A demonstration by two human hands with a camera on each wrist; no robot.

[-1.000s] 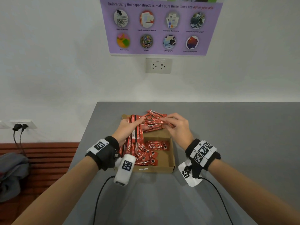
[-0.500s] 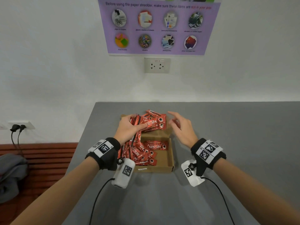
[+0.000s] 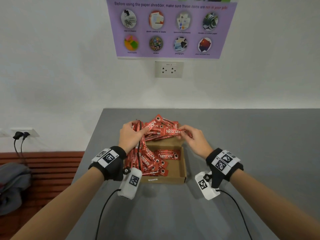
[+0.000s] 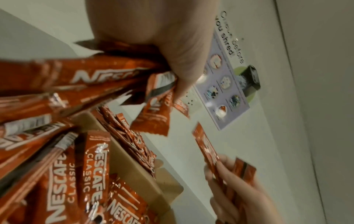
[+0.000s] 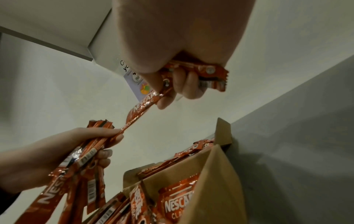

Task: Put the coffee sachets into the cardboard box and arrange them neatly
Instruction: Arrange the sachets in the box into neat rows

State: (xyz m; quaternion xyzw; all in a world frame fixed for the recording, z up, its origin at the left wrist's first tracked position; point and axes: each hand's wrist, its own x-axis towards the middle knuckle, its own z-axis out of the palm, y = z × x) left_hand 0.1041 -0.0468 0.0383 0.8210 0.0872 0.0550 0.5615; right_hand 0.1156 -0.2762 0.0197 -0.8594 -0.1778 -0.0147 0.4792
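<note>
An open brown cardboard box [image 3: 180,177] stands on the grey table, with red Nescafe coffee sachets [image 3: 166,155] lying in its left half and middle. A loose heap of sachets [image 3: 161,122] lies just beyond the box. My left hand [image 3: 131,137] grips a bundle of sachets [image 5: 84,160] above the box's left side. My right hand [image 3: 192,137] pinches two or three sachets [image 3: 171,132] flat above the box's far edge; one of them reaches the left hand's thumb [image 5: 118,136].
The grey table [image 3: 251,144] stretches right and towards me. A white wall with a socket [image 3: 168,69] and a purple poster [image 3: 171,28] stands behind it. Left of the table are a wooden bench [image 3: 43,163] and grey cloth [image 3: 12,184].
My right hand let go, drew back with loosely spread fingers, then took hold of sachets and now holds them towards the left hand. The left hand kept its bundle, shifting slightly.
</note>
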